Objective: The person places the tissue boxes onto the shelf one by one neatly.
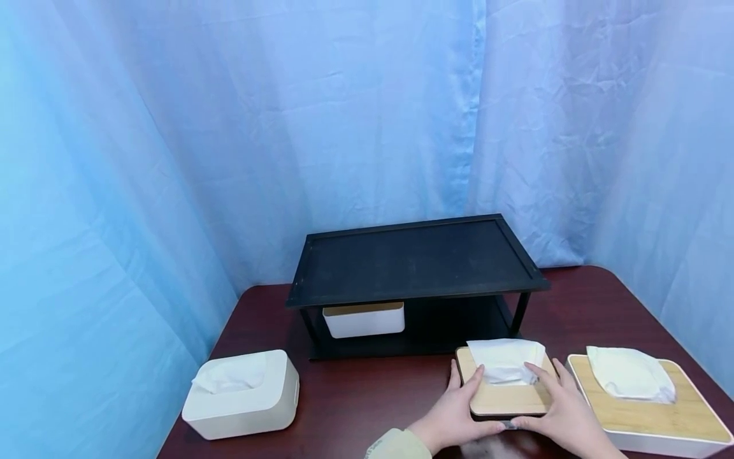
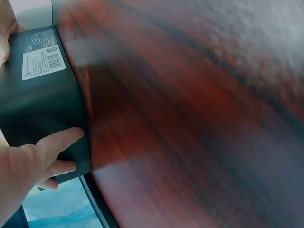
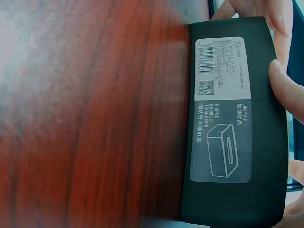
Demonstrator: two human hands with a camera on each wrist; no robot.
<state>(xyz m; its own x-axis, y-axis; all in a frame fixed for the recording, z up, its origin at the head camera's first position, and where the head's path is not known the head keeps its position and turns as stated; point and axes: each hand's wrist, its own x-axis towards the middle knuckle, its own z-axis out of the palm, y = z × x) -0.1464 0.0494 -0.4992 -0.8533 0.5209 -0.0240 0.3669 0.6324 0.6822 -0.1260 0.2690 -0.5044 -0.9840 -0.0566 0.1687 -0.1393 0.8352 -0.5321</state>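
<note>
A black tissue box (image 1: 507,398) with a light wooden lid and a white tissue sticking out is at the table's front, right of the middle. My left hand (image 1: 455,413) holds its left side, and my right hand (image 1: 564,408) grips its right side, thumbs at the near face. In the right wrist view, that black side of the tissue box (image 3: 263,194) bears a printed label. The left wrist view has the box (image 2: 42,109) at its left edge, with fingers of the left hand (image 2: 28,168) against it. Whether its base touches the table, I cannot tell.
Beyond the hands stands a black two-tier rack (image 1: 413,261). On its lower shelf sits a white box (image 1: 367,322) with a wooden top. A white tissue box (image 1: 246,395) stands at left, and a wooden-lidded white one (image 1: 659,408) close to the right hand. Blue curtains (image 1: 367,115) enclose the table.
</note>
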